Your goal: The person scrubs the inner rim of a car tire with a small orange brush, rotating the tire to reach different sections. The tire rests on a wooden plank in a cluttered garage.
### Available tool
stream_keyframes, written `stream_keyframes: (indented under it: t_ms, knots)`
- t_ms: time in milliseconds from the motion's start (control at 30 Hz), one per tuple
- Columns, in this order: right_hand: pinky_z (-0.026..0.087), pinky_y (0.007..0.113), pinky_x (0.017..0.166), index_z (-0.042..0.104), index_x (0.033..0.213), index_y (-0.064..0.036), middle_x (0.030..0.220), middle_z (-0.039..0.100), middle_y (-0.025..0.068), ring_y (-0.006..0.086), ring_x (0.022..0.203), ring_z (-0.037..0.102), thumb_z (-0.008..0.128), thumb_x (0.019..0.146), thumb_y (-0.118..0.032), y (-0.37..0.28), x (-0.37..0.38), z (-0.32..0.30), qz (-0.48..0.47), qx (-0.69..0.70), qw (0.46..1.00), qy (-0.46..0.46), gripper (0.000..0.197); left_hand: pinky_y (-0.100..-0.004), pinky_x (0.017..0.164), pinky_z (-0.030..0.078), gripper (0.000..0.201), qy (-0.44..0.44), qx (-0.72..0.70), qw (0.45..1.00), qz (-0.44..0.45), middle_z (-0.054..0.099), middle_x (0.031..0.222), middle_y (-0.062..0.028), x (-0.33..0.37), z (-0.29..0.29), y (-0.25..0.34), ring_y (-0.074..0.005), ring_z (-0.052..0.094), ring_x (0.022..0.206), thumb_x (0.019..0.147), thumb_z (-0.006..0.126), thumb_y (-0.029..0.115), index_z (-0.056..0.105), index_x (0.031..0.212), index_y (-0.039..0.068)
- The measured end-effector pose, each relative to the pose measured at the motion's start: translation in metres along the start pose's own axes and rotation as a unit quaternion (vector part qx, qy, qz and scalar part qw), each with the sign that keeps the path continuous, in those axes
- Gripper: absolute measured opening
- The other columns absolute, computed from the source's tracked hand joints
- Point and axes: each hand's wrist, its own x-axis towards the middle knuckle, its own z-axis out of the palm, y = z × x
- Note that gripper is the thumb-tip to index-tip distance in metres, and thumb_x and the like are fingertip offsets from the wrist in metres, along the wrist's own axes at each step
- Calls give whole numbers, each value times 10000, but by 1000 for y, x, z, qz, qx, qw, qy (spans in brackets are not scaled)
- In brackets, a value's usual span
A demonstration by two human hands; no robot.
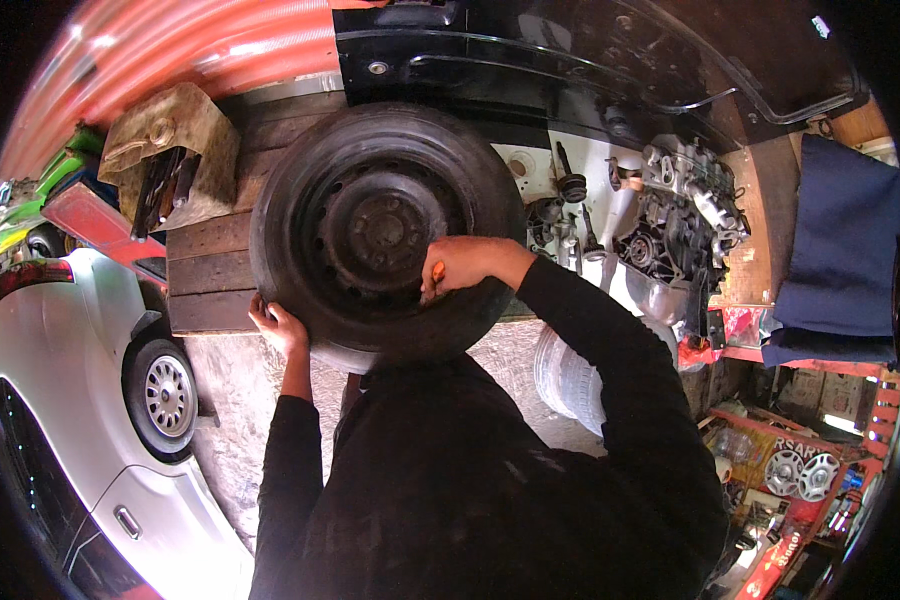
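Note:
A black tyre (300, 300) mounted on a dark steel wheel (380, 228) lies face up on a wooden plank bench (210, 265) in front of me. My left hand (282, 326) grips the tyre's outer edge at the lower left. Over the lower right of the rim, my right hand (470, 266) is closed around a small tool with an orange handle (438, 271). Its tip points down to where tyre and rim meet; the tip is too small to make out, and my fingers hide most of the handle.
A worn box (170, 150) with dark rods sits left on the bench. An engine block (680, 230) and loose metal parts (570, 200) stand to the right, near pale stacked wheels (567, 375). A silver car (90, 370) is at left, a cluttered red shelf (800, 480) at lower right.

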Motion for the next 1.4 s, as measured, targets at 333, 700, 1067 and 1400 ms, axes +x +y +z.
stream_keyframes:
  t_ms: [333,700,1067,1400]
  knots:
    - [565,398,797,798,947,-105,944,768,127,307,893,731,699,845,-80,13,-15,-84,83,-108,965,223,144,-446,1034,462,398,-9,22,1000,-7,607,1275,-246,-1,-7,8,-349,606,1165,979,461,120,506,1339,-43]
    - [557,495,876,785,934,-112,924,740,177,410,926,694,673,865,-206,28,-17,32,250,-100,838,475,162,-467,1073,434,400,-22,-32,999,-2,570,1333,-248,3,-6,-12,-366,570,1216,981,452,112,498,1349,-40]
    - [541,510,915,763,886,-74,944,733,190,393,982,684,688,854,-241,15,-7,35,298,-94,844,436,186,-459,1076,438,413,-16,9,1000,0,589,1307,-257,1,-2,-5,-373,586,1208,983,469,121,494,1358,-50]
    - [564,513,841,756,911,-70,892,734,196,406,907,704,682,863,-200,17,-5,53,288,-102,837,453,158,-450,1080,444,413,-18,13,1000,-1,573,1335,-270,-1,1,-5,-377,585,1210,998,470,138,488,1349,-79]
